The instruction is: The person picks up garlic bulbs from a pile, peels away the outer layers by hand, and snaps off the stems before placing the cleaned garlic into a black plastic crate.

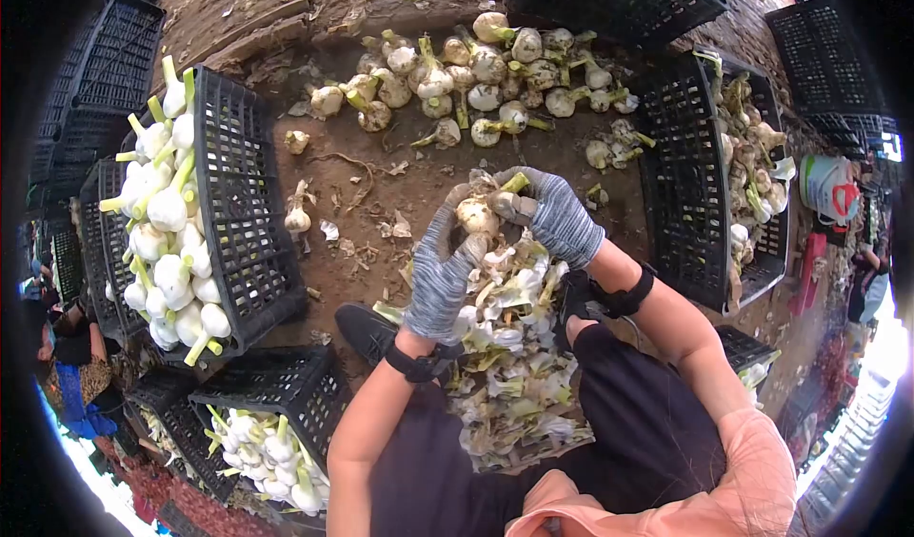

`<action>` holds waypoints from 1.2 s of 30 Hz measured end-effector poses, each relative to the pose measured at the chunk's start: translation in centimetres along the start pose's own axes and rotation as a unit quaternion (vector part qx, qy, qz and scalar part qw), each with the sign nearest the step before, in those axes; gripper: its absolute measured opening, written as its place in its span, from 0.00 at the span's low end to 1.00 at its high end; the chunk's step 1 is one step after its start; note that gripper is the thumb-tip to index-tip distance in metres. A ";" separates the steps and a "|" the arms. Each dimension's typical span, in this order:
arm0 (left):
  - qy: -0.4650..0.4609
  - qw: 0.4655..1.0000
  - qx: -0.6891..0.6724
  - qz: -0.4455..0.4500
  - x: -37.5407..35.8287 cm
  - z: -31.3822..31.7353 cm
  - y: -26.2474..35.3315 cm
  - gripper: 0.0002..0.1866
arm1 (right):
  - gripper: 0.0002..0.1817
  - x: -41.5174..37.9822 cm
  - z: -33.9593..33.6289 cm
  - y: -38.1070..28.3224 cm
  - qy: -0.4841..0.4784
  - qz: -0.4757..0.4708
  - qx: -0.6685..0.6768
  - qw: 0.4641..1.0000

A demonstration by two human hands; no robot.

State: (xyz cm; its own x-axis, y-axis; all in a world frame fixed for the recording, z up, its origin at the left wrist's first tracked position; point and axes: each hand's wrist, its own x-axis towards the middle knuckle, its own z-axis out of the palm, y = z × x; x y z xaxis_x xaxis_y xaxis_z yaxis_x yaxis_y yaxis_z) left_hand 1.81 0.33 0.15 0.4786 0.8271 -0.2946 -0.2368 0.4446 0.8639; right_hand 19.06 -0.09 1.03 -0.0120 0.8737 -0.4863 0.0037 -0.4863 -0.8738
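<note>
Both my hands wear grey knitted gloves with darker, dirty fingertips. Between them, above the peelings, is a garlic bulb (pixel 476 217) with a yellowish, partly soiled skin. My left hand (pixel 440 275) has its fingers wrapped round the bulb from the left and below. My right hand (pixel 564 218) is closed at the bulb's upper right, its thumb pressed near it, with a short green stalk (pixel 515 183) showing at the fingers. Some fingertips are hidden behind the bulb. Beneath my hands lies a heap of garlic skins and stalk bits (pixel 514 385) between my legs.
Unpeeled garlic bulbs (pixel 433 82) lie piled on the ground ahead. Black crates of white garlic stand at left (pixel 243 204) and lower left (pixel 309 385). Another crate (pixel 681 180) at right holds soiled garlic. A white bucket (pixel 830 187) stands far right; other people sit at the left edge.
</note>
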 end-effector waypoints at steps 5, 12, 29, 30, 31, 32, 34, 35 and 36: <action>0.051 0.994 -0.097 0.019 -0.1 0.4 -0.7 0.33 | 0.16 -0.1 -0.3 1.5 0.003 -0.070 -0.025 0.997; 0.140 0.989 0.005 -0.043 1.2 -0.9 -1.9 0.29 | 0.15 -1.1 0.3 0.8 0.016 -0.265 -0.250 0.931; 0.044 0.906 0.380 0.179 0.3 -0.5 1.9 0.14 | 0.21 -2.3 1.0 1.8 0.036 -0.224 -0.199 0.953; 0.040 0.932 0.345 0.104 0.7 -1.0 1.4 0.15 | 0.21 -2.5 1.0 2.0 0.037 -0.214 -0.180 0.959; 0.020 0.935 0.342 0.092 1.1 -1.5 1.0 0.15 | 0.21 -2.5 1.0 2.1 0.063 -0.236 -0.247 0.938; 0.020 0.935 0.341 0.090 1.0 -1.8 0.7 0.15 | 0.21 -2.6 0.7 1.9 0.063 -0.235 -0.247 0.938; -0.005 0.979 0.205 0.008 1.0 -2.3 0.3 0.13 | 0.19 -2.4 0.2 1.4 -0.025 0.004 -0.014 1.000; -0.006 0.983 0.184 -0.011 1.0 -2.5 0.4 0.13 | 0.17 -2.0 0.2 1.9 -0.023 -0.024 0.040 0.999; -0.008 0.983 0.184 -0.014 0.9 -2.7 0.4 0.13 | 0.17 -1.7 -0.1 2.0 -0.021 -0.022 0.042 0.999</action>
State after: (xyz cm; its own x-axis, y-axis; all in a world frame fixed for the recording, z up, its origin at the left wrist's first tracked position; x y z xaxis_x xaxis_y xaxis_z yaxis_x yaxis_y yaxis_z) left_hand -0.10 2.22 -0.82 0.4943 0.8094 -0.3169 0.0978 0.3105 0.9455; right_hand 19.15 -2.57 0.10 -0.0526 0.8936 -0.4457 -0.0808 -0.4487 -0.8900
